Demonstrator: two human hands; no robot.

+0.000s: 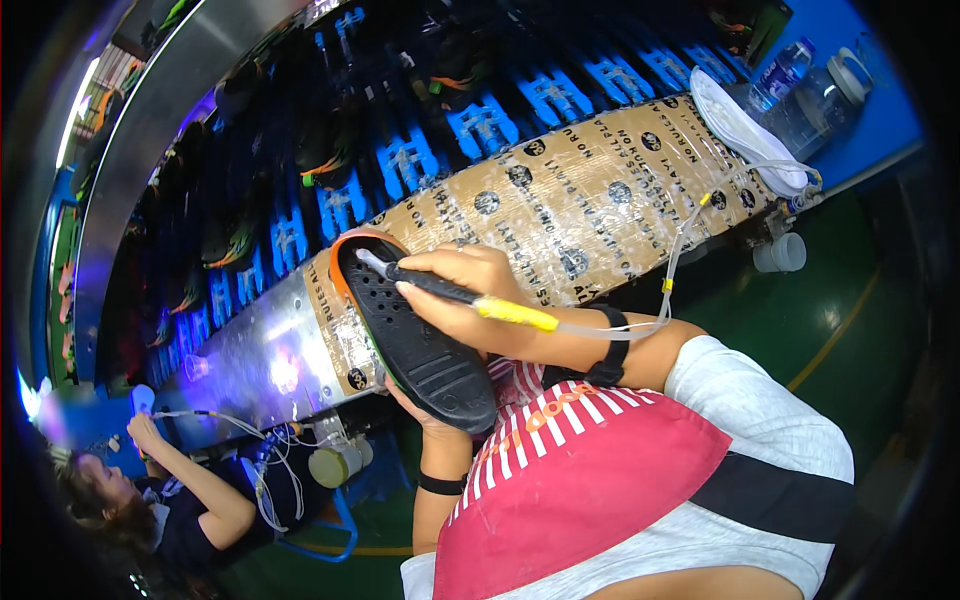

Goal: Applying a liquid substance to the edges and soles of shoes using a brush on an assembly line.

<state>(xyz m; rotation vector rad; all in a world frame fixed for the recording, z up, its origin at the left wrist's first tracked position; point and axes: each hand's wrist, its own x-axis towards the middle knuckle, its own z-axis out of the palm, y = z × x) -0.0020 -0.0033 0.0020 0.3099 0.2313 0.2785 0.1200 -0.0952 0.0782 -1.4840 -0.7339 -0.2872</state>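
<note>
My left hand (432, 425) grips a black shoe sole (410, 345) from below near one end; most of its fingers are hidden behind the sole. Small round holes and an orange rim show at the sole's far end. In my right hand (468, 285) is a tube-fed brush (515, 313) with a black grip and a yellow-wrapped end, its pale tip touching the inside of the sole close to the orange rim. A clear tube (672, 265) runs from the brush toward the right end of the bench.
Brown printed covering (600, 190) lies over part of the metal bench (270, 350). Beyond it run blue racks (483, 125) with dark shoe parts. A white sole-shaped piece (735, 125) and bottles (785, 75) stand at right. A co-worker (190, 500) works at lower left.
</note>
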